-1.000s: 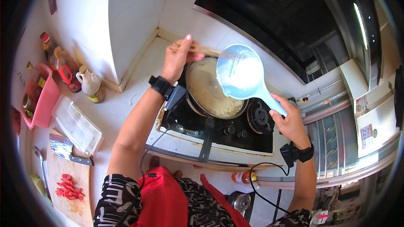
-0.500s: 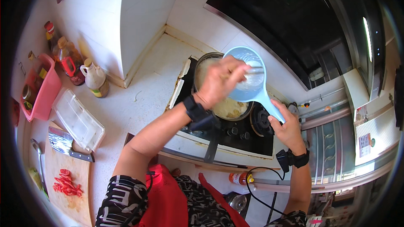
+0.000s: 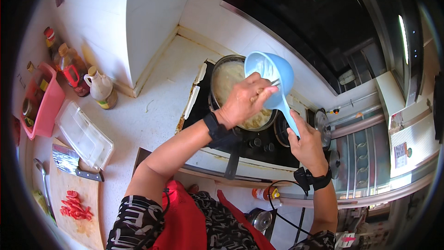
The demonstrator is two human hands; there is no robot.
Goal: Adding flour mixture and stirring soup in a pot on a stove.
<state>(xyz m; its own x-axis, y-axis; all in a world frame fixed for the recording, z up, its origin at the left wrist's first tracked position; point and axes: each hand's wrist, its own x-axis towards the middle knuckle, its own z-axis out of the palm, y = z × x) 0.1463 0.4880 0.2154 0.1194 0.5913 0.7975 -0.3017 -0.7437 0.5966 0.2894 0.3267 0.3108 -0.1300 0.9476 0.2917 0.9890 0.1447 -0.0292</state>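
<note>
My right hand [image 3: 307,143] grips the handle of a light-blue plastic water scoop [image 3: 283,71]. The scoop is held above the pan, tipped over toward the left, with whitish stuff on its inner wall. In my left hand [image 3: 245,99], closed at the scoop's mouth, are chopsticks [image 3: 276,82]; only short lengths of them show. Beneath both hands a pan [image 3: 230,71] of pale, cloudy liquid with lumps sits on the black gas stove [image 3: 196,113]. My left hand and the scoop hide part of the pan. Its dark handle [image 3: 232,161] points toward me.
On the left counter lie a cutting board [image 3: 88,234] with cut red pieces [image 3: 75,207], a cleaver [image 3: 69,161] and a clear plastic lid [image 3: 85,134]. Sauce bottles [image 3: 101,90] and a pink basket [image 3: 46,109] stand behind. A dark range hood [image 3: 300,23] overhangs the stove.
The scoop has tipped from showing its open inside to lying on its side, mouth toward the left. My right hand has shifted slightly left and down; the chopsticks stay at the scoop.
</note>
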